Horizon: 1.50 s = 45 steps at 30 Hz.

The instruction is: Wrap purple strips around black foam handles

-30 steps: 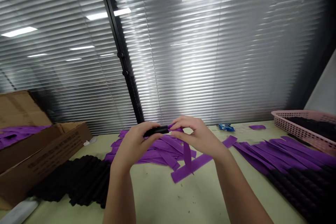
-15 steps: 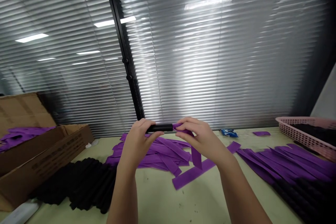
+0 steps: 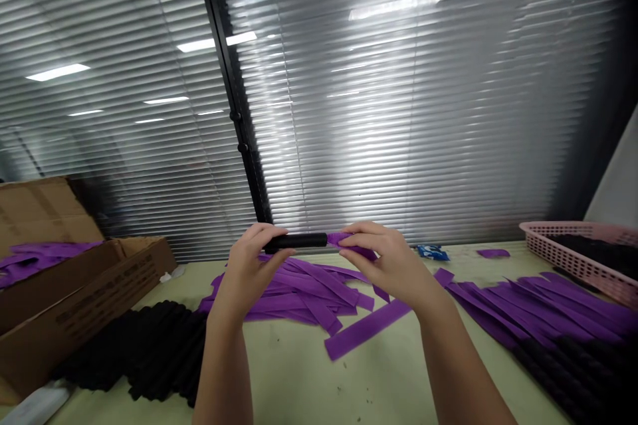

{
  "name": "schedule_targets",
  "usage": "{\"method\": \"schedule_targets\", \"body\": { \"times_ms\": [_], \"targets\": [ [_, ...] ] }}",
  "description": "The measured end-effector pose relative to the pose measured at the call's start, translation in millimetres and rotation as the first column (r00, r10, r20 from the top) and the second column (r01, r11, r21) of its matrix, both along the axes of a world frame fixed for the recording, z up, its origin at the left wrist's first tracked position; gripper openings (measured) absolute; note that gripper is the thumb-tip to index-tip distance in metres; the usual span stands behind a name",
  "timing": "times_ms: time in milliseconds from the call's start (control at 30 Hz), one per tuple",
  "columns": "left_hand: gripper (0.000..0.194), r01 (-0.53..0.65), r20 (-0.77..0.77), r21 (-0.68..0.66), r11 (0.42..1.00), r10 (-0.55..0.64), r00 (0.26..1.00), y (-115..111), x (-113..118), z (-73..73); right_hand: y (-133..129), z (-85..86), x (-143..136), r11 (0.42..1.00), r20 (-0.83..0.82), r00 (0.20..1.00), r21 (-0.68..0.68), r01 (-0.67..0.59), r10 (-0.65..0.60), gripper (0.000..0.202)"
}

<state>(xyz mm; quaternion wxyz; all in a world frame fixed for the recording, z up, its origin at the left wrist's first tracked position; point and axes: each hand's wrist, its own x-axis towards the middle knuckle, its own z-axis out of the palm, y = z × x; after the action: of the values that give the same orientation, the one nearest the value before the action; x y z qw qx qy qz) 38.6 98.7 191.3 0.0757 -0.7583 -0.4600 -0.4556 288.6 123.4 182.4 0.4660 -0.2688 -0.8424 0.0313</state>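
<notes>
presently, left hand (image 3: 249,265) pinches black tube (image 3: 302,240); right hand (image 3: 386,262) grips purple strip (image 3: 337,238) at its end, both above bench (image 3: 299,372). cardboard box (image 3: 153,263) bears dark printing (image 3: 104,297), blue packet (image 3: 432,253) white markings (image 3: 427,250); neither legible.

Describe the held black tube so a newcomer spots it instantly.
From the wide blinds, drop to their lower edge, above the pale table. There the left hand grips the black tube, nearly level, and the right hand pinches the purple strip at its right end. Unlike the black pieces piled by the cardboard box, it is held in the air.
</notes>
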Motion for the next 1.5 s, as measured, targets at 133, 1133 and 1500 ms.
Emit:
{"method": "schedule_targets", "body": {
  "times_ms": [133,1133,1500],
  "targets": [
    [0.023,0.147,0.162,-0.016,0.989,-0.142,0.976,-2.2,-7.7,-2.8,0.6,0.3,2.3,0.999,-0.034,0.999,0.022,0.025,-0.024,0.015],
    [0.034,0.420,0.973,0.173,0.891,-0.222,0.069,0.3,59.4,-5.3,-9.2,4.4,-8.9,0.996,-0.437,0.898,0.094,0.000,0.042,0.009],
    [0.026,0.246,0.883,0.178,0.953,-0.265,0.387,3.9,68.8,-13.0,1.9,-2.2,-2.0,0.967,-0.168,0.954,0.024,0.254,-0.247,0.017]
  ]
}}
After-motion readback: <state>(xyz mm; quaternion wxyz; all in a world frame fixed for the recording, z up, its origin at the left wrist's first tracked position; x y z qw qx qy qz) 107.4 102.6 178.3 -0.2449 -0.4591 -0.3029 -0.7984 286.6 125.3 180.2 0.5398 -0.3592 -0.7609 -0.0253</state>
